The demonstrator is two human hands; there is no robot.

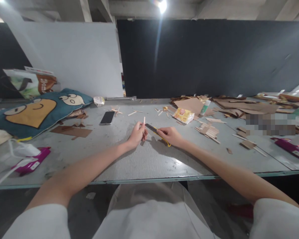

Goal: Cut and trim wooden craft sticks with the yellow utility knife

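Note:
Over the middle of the grey table, my left hand is closed around a thin wooden stick, whose upper end points up out of the fingers. My right hand grips a yellow and black utility knife. The knife's front end points left toward the stick, close to the left fingers; whether the two touch I cannot tell. Beyond the left hand lies a smartphone with a dark screen. A yellow snack packet rests past the right hand, near a bundle of wooden sticks.
A blue cartoon cushion fills the left side, with a purple power strip in front. Cardboard sheets and a green-and-white tube lie at the right back. Another purple power strip sits far right. Dark panels stand behind the table.

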